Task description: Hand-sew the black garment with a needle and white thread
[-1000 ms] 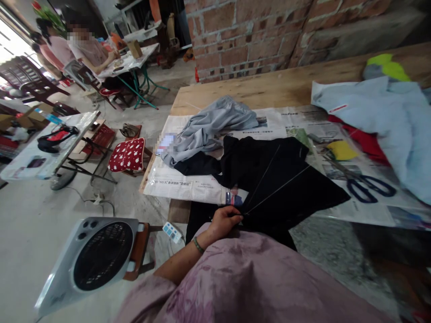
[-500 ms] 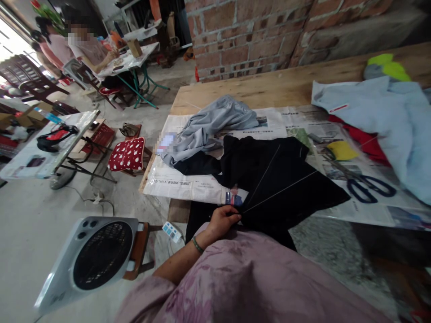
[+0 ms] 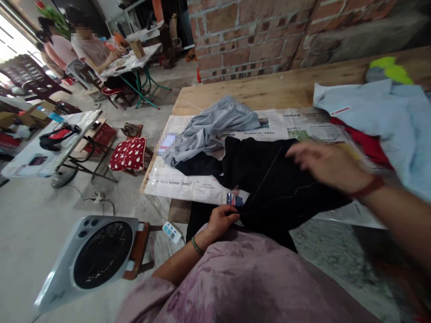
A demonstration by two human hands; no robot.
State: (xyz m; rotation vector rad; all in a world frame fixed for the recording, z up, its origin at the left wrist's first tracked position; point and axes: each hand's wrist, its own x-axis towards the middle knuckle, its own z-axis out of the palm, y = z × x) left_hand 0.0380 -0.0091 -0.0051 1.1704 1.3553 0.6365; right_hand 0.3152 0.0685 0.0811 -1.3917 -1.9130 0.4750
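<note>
Black cloth [image 3: 259, 166] lies over the table's front edge, partly on newspaper. At its near edge my left hand [image 3: 222, 222] is closed, thumb and fingers pinching the fabric. A pale thread [image 3: 292, 197] runs slack across the cloth, and a second light line [image 3: 269, 172] slants up it. My right hand [image 3: 326, 166] is above the right part of the cloth, smeared by motion, so whether it holds anything is unclear. My right hand and forearm cover the place of the scissors. Grey fabric [image 3: 215, 123] is bunched behind the black cloth.
Light blue cloth [image 3: 370, 112] and a red piece [image 3: 363, 143] lie at the right of the wooden table [image 3: 202, 96]. A fan [image 3: 103, 253] stands at lower left, near a power strip [image 3: 172, 231] and a red cushioned stool [image 3: 128, 154]. Other people sit at the back left.
My right hand has come into view from the right, over the black cloth. The thread, taut before, now hangs loose. My left hand keeps its pinch in the same place.
</note>
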